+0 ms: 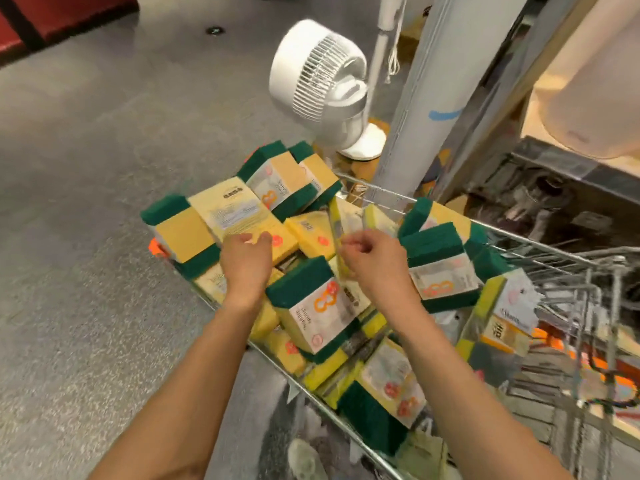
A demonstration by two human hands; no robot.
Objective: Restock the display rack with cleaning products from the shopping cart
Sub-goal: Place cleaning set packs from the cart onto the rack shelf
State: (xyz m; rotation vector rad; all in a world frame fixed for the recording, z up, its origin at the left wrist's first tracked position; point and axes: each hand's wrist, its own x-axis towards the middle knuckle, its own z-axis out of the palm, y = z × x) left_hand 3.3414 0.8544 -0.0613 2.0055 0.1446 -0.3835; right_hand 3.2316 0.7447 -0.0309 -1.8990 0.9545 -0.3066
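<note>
Sponge packs [308,308] heaped in cart [519,237] | right grip [372,259] pinching one | left grip [246,258] relaxed, fingers apart above

Left hand [246,258] fingertips blurred, grip unclear; right hand [370,260] hides the lower slim yellow pack [337,223]; labels unreadable.

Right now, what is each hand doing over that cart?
Left hand: open, fingers reaching onto a yellow sponge pack, nothing gripped.
Right hand: fingers curled, pinching a thin yellow pack standing on edge.
</note>
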